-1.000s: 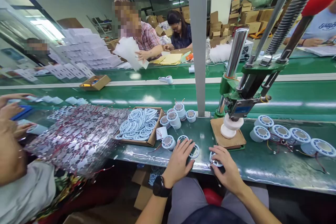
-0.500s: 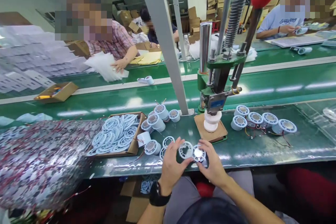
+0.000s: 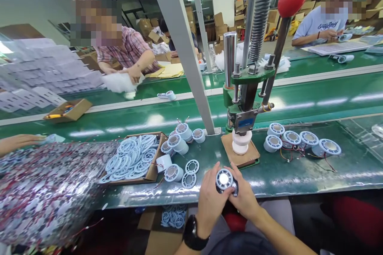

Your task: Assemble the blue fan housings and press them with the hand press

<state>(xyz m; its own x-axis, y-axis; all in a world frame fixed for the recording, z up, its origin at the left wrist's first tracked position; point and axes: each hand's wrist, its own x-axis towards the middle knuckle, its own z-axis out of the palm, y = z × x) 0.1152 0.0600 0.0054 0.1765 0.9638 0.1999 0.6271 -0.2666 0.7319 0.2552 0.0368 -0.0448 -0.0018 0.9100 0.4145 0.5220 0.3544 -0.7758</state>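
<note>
Both my left hand [image 3: 211, 195] and my right hand [image 3: 244, 197] are closed around one light-blue round motor housing [image 3: 224, 179] at the bench's near edge. Its slotted ring face, with a silver disc in the middle, points up at me. My fingers wrap its sides and a thumb presses at the lower rim. Two loose slotted rings [image 3: 189, 180] lie on the bench left of my hands. Just beyond my fingers stands a hand press [image 3: 245, 121] with a white round pusher [image 3: 241, 142] over a brown board [image 3: 253, 157].
An open carton of light-blue rings [image 3: 131, 159] sits left, beside a heap of wired parts [image 3: 54, 183]. Housings [image 3: 176, 143] cluster near the carton; several more [image 3: 308, 138] stand right of the press. A post [image 3: 185, 48] rises ahead. A person's hand [image 3: 22, 143] reaches in at left.
The ring in my left hand has come onto the housing in my right hand, and both hands now hold them together. Another person's hand has appeared at the far left.
</note>
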